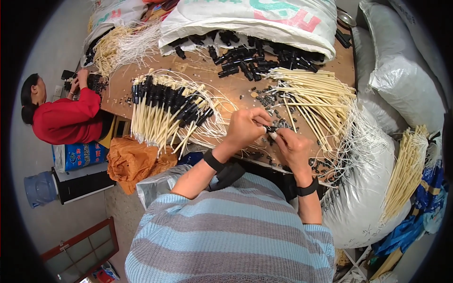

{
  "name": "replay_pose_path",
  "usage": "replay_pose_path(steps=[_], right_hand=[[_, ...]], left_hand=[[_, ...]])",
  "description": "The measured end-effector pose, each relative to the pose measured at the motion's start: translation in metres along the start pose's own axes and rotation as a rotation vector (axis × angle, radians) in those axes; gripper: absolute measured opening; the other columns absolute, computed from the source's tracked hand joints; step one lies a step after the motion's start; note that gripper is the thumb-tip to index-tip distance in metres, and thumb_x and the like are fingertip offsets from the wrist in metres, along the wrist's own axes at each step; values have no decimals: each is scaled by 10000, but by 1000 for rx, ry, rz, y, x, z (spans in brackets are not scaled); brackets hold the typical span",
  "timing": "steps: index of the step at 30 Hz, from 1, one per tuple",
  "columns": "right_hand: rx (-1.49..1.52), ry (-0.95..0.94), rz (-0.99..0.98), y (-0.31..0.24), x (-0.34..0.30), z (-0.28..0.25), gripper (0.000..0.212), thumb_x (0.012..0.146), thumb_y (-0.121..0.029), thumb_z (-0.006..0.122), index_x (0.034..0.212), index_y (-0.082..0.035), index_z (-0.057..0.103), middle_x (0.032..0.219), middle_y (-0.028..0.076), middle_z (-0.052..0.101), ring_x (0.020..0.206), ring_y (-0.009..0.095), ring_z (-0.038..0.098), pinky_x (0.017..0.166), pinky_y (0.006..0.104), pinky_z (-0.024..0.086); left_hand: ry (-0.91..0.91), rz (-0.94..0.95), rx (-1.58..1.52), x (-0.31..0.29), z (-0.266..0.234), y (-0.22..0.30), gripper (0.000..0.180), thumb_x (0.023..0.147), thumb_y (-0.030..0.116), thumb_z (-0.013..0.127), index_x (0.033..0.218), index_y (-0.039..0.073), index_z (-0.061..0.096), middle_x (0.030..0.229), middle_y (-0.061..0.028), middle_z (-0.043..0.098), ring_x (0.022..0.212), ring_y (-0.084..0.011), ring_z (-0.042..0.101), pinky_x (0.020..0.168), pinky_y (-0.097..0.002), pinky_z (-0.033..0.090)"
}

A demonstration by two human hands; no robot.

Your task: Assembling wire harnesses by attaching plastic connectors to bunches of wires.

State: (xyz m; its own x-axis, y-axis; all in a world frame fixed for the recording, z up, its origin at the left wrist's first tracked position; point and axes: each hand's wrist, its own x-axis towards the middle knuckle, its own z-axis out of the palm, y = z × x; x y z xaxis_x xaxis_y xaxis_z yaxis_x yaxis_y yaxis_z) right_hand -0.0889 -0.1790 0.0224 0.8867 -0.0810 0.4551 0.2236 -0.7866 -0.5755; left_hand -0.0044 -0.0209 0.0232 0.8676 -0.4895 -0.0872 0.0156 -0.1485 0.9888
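Both of my hands meet over the front of the wooden table. Between them is a small black plastic piece [270,129], mostly hidden by the fingers. My left hand [245,126] pinches it from the left, and the fingertips of my right hand [294,146] close on its other side. To the left of my hands lies a bundle of cream sticks with black sleeves [163,96] and loose white cords. Beyond my right hand, plain cream sticks [316,96] are spread with white cords trailing off them. Small dark parts [270,100] are scattered around my hands.
A white woven sack [255,21] spills black plastic tubes [245,61] at the back of the table [203,61]. Bulging sacks [401,70] crowd the right side. At the left end, a person in red [66,118] works at the table. An orange bag [134,160] hangs near the front edge.
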Motion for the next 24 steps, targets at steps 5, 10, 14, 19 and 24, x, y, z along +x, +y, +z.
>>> replay_pose_path(steps=[5, 10, 14, 19, 24], right_hand=[[246, -61, 173, 0, -4, -4, 54, 798, -100, 686, 839, -67, 700, 654, 102, 650, 535, 234, 626, 483, 321, 459], [166, -36, 93, 2, -3, 0, 55, 797, -91, 688, 840, -61, 704, 662, 97, 651, 528, 225, 618, 480, 311, 456], [368, -52, 236, -3, -2, -5, 85, 806, -56, 679, 882, -26, 701, 654, 92, 641, 520, 172, 599, 487, 277, 447], [544, -56, 321, -5, -4, -3, 92, 810, -39, 675, 889, 3, 693, 643, 88, 632, 523, 149, 587, 494, 260, 442], [146, -16, 80, -3, -7, 2, 77, 803, -40, 667, 872, -29, 701, 662, 104, 643, 528, 205, 616, 501, 288, 467]], left_hand=[[-62, -60, -183, -5, -2, 0, 247, 688, -112, 585, 913, -44, 658, 878, -76, 695, 833, -117, 670, 715, -231, 535], [-11, 144, 102, -8, 2, 2, 243, 708, -99, 600, 939, -44, 654, 884, -73, 694, 836, -127, 670, 718, -238, 543], [-17, -121, -232, -3, -2, 1, 230, 723, -82, 608, 945, -46, 649, 904, -62, 695, 843, -118, 666, 709, -232, 532], [-58, -5, -190, -3, -8, -3, 227, 718, -83, 623, 938, -36, 651, 913, -71, 696, 859, -117, 665, 726, -245, 538], [43, 392, 346, -10, -1, 2, 191, 717, -89, 615, 893, -32, 660, 863, -62, 681, 828, -127, 667, 717, -257, 547]])
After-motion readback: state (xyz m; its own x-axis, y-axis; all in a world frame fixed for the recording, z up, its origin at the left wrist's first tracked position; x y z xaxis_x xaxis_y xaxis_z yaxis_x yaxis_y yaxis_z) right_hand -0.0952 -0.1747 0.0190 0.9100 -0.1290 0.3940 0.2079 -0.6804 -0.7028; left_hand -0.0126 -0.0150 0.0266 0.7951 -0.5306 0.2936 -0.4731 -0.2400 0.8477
